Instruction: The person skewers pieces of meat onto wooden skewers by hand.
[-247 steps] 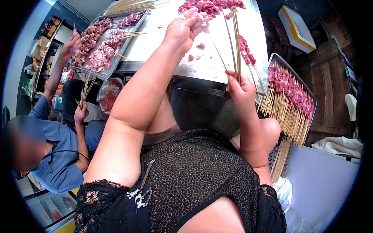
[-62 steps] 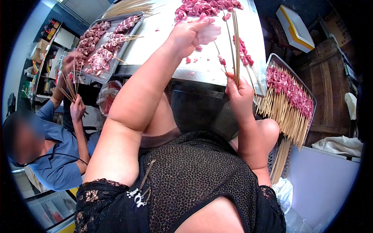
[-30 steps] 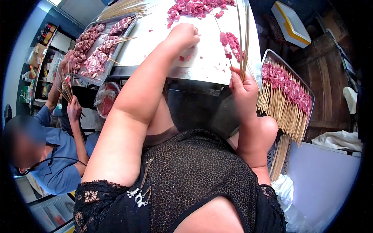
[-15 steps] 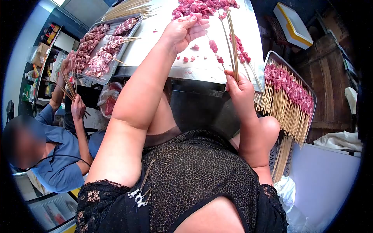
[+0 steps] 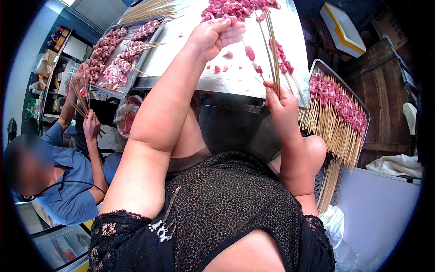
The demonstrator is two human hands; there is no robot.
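My left hand (image 5: pixel 218 38) is over the white table, its thumb and forefinger pinched on a small piece of raw meat (image 5: pixel 233 20) at the far tip of a skewer. My right hand (image 5: pixel 282 99) is closed around a bundle of thin wooden skewers (image 5: pixel 274 59) at the table's front edge. One of these skewers slants toward my left hand and carries several bits of meat (image 5: pixel 250 53). Beyond my hands lies a heap of cut raw meat (image 5: pixel 226 10). Loaded skewers (image 5: pixel 282 59) rest right of the bundle, and small scraps (image 5: pixel 217 69) lie between my hands.
On the right, a metal tray (image 5: pixel 366 113) holds rows of meat skewers. Another tray (image 5: pixel 147 51) of skewered meat sits at the table's left, near loose sticks (image 5: pixel 152 10). A co-worker's hand (image 5: pixel 91 124) there holds skewers. A white box (image 5: pixel 342 29) stands at the back right.
My right hand and its skewers have shifted very slightly to the right. My left hand stays almost in place, still pinching at the skewer tip.
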